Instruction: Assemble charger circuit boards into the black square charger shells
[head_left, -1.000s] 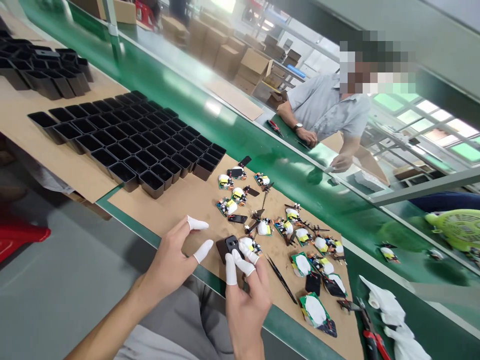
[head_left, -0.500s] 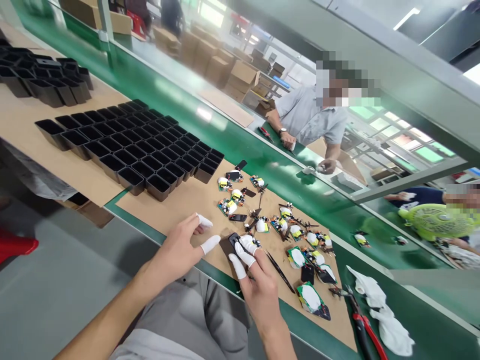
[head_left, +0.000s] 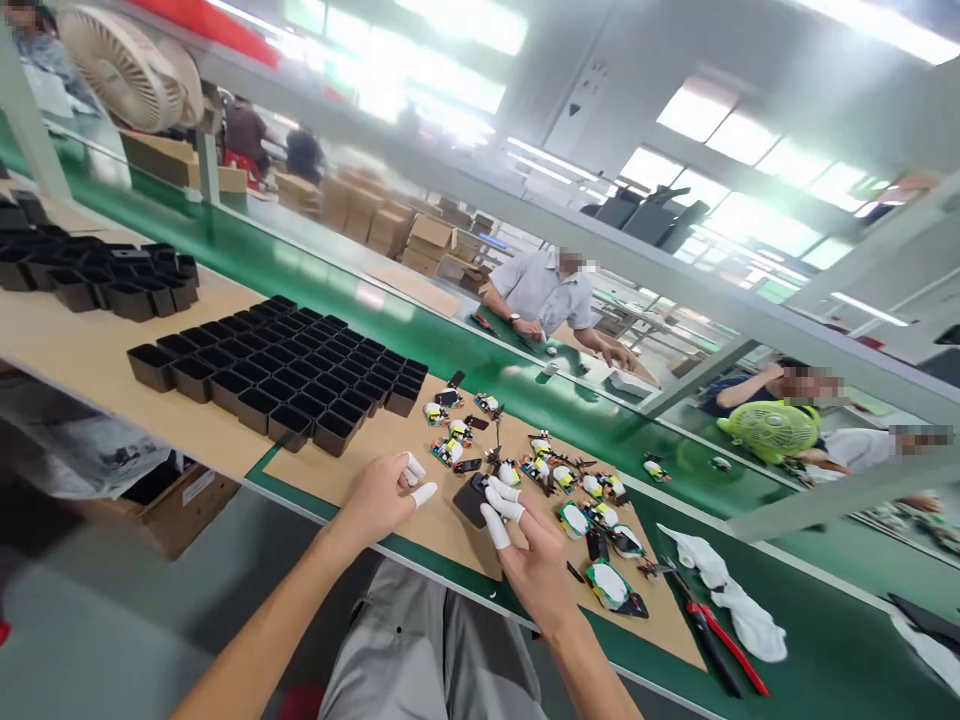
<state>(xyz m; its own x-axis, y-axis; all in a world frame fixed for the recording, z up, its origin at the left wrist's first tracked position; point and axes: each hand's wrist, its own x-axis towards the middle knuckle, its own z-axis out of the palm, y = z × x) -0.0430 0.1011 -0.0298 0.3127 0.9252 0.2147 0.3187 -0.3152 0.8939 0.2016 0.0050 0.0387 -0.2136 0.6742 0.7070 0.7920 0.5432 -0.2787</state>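
My right hand (head_left: 534,545), with white finger cots on its fingertips, grips a black plastic case (head_left: 470,502) by its right side, low over the cardboard sheet. My left hand (head_left: 381,503) hovers to the left of the case, thumb and curled fingers apart with nothing between them; it wears white finger cots too. Small circuit boards with white and yellow parts, such as this circuit board (head_left: 609,583), lie just beyond and right of my right hand. A dark thin tool (head_left: 575,572) pokes out beside that hand, mostly hidden by it.
Rows of open black boxes (head_left: 259,402) stand to the left. Red-handled pliers (head_left: 724,645) and a white cloth (head_left: 739,600) lie at the right. Across the green bench, a person in a grey shirt (head_left: 541,290) works near a green fan (head_left: 776,430).
My view has tilted upward, showing more of the room. The right hand has come down over the thin dark tool, and the case is now turned, showing more of its flat face.
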